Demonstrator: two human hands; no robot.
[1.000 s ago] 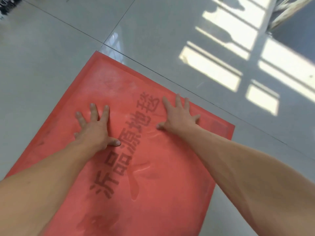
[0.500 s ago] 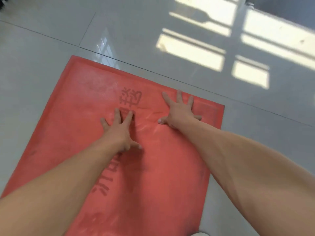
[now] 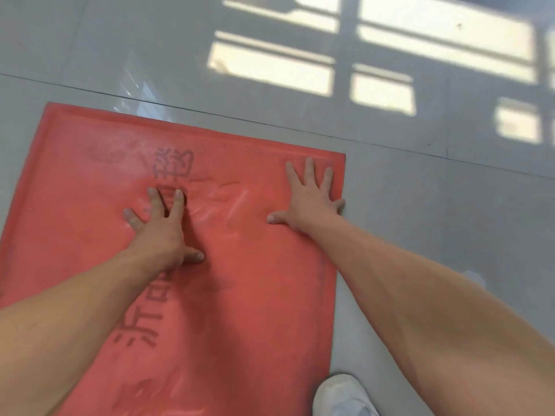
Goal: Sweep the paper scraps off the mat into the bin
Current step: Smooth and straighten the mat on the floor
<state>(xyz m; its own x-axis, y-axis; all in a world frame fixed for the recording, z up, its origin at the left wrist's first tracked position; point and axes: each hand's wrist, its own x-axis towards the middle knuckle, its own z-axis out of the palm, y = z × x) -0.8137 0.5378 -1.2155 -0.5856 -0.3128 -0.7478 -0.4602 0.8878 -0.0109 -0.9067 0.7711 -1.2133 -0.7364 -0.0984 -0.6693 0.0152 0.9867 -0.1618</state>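
On the red mat (image 3: 255,310) lie the left hand (image 3: 162,235) and right hand (image 3: 310,202), fingers (image 3: 309,174) splayed flat, grasping nothing.

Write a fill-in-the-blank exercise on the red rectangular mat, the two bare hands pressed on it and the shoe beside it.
1. The red rectangular mat lies on a grey tiled ____.
2. Of the left hand and the right hand, both flat on the mat, the one by its side edge is the ____.
3. The shoe at the mat's near corner is ____ in colour.

Missing words: floor; right; white.
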